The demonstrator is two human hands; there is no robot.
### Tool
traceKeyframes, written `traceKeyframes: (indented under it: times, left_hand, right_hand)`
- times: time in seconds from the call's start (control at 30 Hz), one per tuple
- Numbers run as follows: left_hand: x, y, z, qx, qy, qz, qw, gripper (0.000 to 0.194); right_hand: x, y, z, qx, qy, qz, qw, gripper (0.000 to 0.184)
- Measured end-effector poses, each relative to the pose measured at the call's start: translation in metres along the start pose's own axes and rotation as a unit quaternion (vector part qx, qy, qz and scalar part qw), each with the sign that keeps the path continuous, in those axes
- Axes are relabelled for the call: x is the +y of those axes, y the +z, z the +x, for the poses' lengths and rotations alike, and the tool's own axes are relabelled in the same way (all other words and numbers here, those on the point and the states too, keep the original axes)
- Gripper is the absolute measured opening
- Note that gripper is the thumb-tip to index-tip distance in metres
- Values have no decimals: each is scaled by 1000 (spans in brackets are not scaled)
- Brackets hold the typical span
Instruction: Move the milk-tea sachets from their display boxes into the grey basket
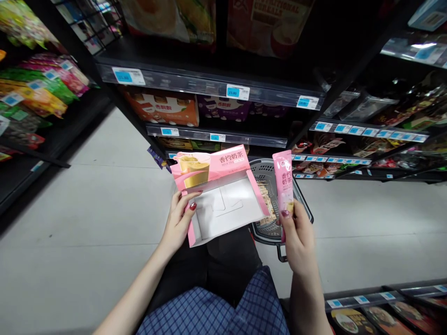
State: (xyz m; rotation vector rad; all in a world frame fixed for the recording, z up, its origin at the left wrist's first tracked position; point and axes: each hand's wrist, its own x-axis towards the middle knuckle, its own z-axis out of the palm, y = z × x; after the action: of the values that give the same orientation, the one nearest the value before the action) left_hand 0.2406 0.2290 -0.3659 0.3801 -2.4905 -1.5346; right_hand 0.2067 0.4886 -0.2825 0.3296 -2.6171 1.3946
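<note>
My left hand [180, 215] grips the left side of a pink milk tea box [228, 160], thumb over its wall. The lid is folded up at the back, printed with a glass of milk tea, and the white inside holds nothing. In my right hand [299, 232] is a slim pink milk tea sachet [284, 179], held upright by its lower part between thumb and fingers. It is to the right of the box, apart from it. Behind them both, a dark shopping basket [307, 207] stands on the floor, partly hidden, with several tan packets [268, 204] in it.
Black shelves with price tags [238, 92] rise in front, bearing orange multipacks [164, 108] and purple multipacks [223, 108]. Bagged snacks [45, 88] fill a rack at left. More packets [324, 142] line shelves at right. Another shelf edge [380, 298] is close at lower right.
</note>
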Motion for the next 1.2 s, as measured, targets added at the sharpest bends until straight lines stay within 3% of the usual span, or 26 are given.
traceKeyframes:
  times: [0.13,0.23,0.33,0.43,0.53,0.6,0.73,0.87,0.93,1.0,1.1,1.2]
  left_hand:
    - [0,0,0,3,8,-1,1000,43]
    - [-2,0,0,6,17,-6,1000,41]
    - [-3,0,1,7,18,-5,1000,41]
    - [-2,1,2,7,20,-5,1000,42]
    - [-1,1,3,5,19,-6,1000,42]
    - [-1,2,3,9,19,-7,1000,43]
    - [-2,3,1,3,15,-18,1000,46]
    - [-4,5,0,-20,16,-43,999,50]
    - [-5,6,0,-21,26,-63,997,50]
    - [-5,7,1,-13,34,-90,995,51]
    - [-3,6,1,-9,22,-129,991,55]
    - [9,6,0,-17,-15,-148,989,63]
  right_hand:
    - [24,-11,11,47,130,77,987,34]
    - [69,-19,21,106,184,-2,977,44]
    - [122,-17,23,65,235,-137,960,44]
    - [162,0,16,-6,279,-205,938,45]
    - [184,22,11,-63,306,-216,925,44]
    - [190,30,10,-67,320,-216,920,45]
    - [186,29,13,-83,316,-185,927,39]
    - [153,23,18,-126,227,96,961,47]
    - [129,23,18,-154,174,223,946,56]
    - [106,25,18,-207,162,287,921,59]
    - [81,28,18,-265,212,370,865,61]
    - [70,23,18,-252,284,410,829,60]
